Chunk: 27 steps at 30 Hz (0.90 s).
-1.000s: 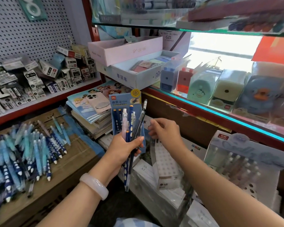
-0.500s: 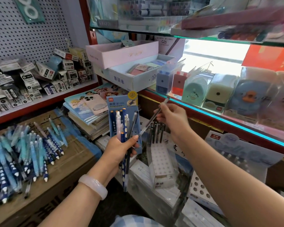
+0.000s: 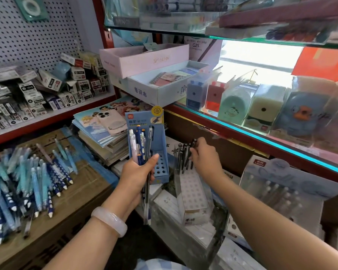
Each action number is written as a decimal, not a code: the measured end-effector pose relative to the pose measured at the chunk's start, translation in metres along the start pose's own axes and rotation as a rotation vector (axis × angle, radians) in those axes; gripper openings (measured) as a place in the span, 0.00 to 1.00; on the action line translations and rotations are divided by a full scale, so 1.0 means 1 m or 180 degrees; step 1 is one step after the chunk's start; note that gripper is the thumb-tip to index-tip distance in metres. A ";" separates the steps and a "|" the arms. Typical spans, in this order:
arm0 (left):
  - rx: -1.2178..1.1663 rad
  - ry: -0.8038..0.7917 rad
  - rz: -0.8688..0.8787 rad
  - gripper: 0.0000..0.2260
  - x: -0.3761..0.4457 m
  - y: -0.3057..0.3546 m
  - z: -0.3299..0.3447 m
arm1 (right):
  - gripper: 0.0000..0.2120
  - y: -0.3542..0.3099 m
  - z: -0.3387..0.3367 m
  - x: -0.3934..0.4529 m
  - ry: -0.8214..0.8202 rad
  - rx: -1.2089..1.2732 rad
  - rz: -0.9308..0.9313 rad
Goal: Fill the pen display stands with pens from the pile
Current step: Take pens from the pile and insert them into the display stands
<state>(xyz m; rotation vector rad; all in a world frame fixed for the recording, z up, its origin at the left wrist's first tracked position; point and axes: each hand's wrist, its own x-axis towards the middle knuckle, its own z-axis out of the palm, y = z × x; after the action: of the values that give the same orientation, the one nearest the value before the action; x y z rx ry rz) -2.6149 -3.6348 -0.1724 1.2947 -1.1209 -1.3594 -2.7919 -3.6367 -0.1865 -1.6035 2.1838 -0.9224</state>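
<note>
A dark pen (image 3: 191, 148) is pinched in the right hand (image 3: 204, 158) and is being seated in the white stand (image 3: 192, 191), while a bunch of pens (image 3: 140, 145) is gripped in the left hand (image 3: 138, 175), from which the next pen would likely be drawn.

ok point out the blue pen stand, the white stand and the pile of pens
blue pen stand (image 3: 161, 166), head view, holed base
white stand (image 3: 192, 191), head view, holed top face
pile of pens (image 3: 27, 182), head view, middle of the heap
</note>
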 end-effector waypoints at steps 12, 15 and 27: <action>-0.0028 -0.0180 0.0029 0.07 0.001 0.001 0.006 | 0.10 0.001 0.013 0.005 -0.0321 -0.0581 0.0027; -0.0075 -0.0253 0.0037 0.06 -0.002 0.001 0.007 | 0.09 0.004 0.025 0.002 -0.0417 -0.0796 0.0048; -0.0094 -0.0599 0.0062 0.05 -0.007 0.002 0.008 | 0.08 -0.038 -0.018 -0.022 -0.0514 0.1695 0.0215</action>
<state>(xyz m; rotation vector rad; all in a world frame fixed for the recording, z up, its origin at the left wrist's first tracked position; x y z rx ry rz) -2.6228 -3.6282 -0.1693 1.1499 -1.2321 -1.5017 -2.7657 -3.6169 -0.1520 -1.2867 1.6824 -1.1819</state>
